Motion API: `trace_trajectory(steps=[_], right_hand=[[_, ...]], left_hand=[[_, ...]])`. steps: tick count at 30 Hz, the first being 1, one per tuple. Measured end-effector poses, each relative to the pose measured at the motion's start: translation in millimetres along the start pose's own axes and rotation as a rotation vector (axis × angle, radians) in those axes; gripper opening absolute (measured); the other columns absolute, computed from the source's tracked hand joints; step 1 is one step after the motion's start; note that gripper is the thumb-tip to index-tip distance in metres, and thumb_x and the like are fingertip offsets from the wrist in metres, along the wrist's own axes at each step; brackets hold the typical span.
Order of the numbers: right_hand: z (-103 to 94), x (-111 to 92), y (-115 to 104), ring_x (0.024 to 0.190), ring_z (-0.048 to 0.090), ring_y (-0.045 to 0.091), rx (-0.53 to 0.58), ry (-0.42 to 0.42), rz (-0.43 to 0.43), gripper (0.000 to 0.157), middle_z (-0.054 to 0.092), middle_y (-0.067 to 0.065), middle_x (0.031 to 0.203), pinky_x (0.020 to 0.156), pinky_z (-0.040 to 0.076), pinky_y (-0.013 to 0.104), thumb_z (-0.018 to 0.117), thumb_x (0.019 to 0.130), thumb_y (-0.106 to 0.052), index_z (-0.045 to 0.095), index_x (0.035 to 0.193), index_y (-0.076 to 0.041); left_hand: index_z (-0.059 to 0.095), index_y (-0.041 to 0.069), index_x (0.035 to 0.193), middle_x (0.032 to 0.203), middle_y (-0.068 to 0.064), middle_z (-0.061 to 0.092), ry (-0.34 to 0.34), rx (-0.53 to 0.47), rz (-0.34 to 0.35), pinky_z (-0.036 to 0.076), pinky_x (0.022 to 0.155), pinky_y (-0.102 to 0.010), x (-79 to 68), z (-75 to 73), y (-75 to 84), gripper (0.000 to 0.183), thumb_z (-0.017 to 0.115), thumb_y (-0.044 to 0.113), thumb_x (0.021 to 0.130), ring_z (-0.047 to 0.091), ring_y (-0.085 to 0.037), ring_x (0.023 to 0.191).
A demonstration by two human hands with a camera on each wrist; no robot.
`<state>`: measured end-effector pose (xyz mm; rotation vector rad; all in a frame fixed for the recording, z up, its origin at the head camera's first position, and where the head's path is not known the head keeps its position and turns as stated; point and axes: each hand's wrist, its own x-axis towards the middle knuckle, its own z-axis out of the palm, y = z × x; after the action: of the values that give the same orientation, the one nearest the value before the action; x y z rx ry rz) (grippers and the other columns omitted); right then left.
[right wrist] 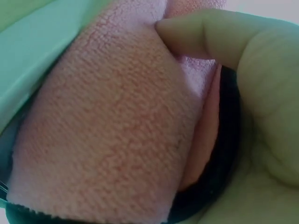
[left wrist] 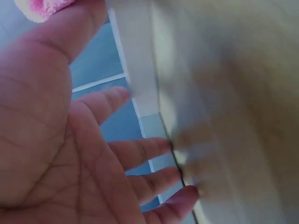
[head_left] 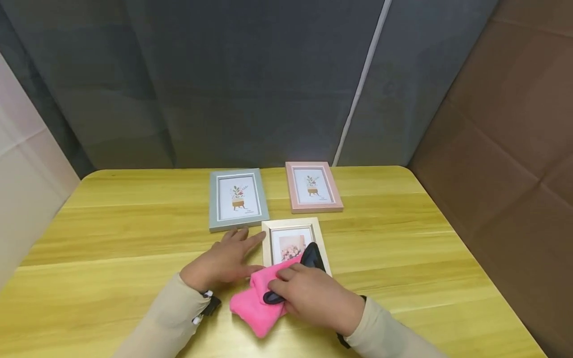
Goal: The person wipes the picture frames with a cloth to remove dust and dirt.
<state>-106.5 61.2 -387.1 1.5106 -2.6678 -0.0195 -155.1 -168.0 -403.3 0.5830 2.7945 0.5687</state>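
Note:
A gold photo frame (head_left: 266, 247) with a picture of pink flowers lies face up near the middle of the table. Over its lower part my right hand (head_left: 315, 298) holds a folded, fluffy pink cloth (head_left: 257, 311) with black trim. In the right wrist view, the thumb (right wrist: 205, 37) presses into the fold of the cloth (right wrist: 112, 116). My left hand (head_left: 221, 261) is spread at the left side of the gold frame, index fingertip and thumb at its edge. The left wrist view shows that hand's fingers (left wrist: 140, 151) extended along a frame's side.
Behind the hands lie a grey-blue photo frame (head_left: 215, 199) and a pink photo frame (head_left: 293, 191), both with a potted-plant picture. The wooden table (head_left: 112, 238) ends at a dark cloth backdrop (head_left: 250, 84). A brown cloth wall (head_left: 506, 149) stands at the right.

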Motion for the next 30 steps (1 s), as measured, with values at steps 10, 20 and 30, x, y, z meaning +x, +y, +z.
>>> trace_trajectory(steps=[10, 20, 30], right_hand=[[-2.5, -3, -3, 0.092, 0.062, 0.014, 0.007, -0.028, -0.006, 0.037, 0.066, -0.005, 0.104, 0.086, 0.051, 0.027, 0.077, 0.086, -0.03, 0.07, 0.122, -0.025], [-11.7, -4, 22, 0.08, 0.058, 0.015, 0.068, -0.127, 0.24, 0.021, 0.064, -0.006, 0.082, 0.076, 0.05, 0.03, 0.08, 0.077, -0.013, 0.076, 0.095, -0.023], [-6.3, 3, 18, 0.087, 0.06, 0.017, 0.029, -0.095, 0.167, 0.021, 0.066, -0.003, 0.094, 0.078, 0.052, 0.029, 0.076, 0.084, -0.02, 0.072, 0.104, -0.02]], left_hand=[[0.045, 0.019, 0.151, 0.153, -0.027, 0.034, 0.037, 0.053, -0.037, 0.035, 0.102, -0.067, -3.8, 3.8, -2.3, 0.081, 0.072, 0.055, 0.083, 0.028, -0.053, 0.138], [0.044, 0.02, 0.151, 0.152, -0.026, 0.037, 0.018, 0.037, -0.09, 0.038, 0.097, -0.07, -11.4, -3.4, -5.7, 0.085, 0.072, 0.06, 0.081, 0.03, -0.055, 0.136], [0.045, 0.018, 0.151, 0.15, -0.023, 0.039, 0.055, 0.07, -0.105, 0.04, 0.093, -0.071, -4.4, 1.7, -10.3, 0.079, 0.068, 0.053, 0.083, 0.032, -0.054, 0.134]])
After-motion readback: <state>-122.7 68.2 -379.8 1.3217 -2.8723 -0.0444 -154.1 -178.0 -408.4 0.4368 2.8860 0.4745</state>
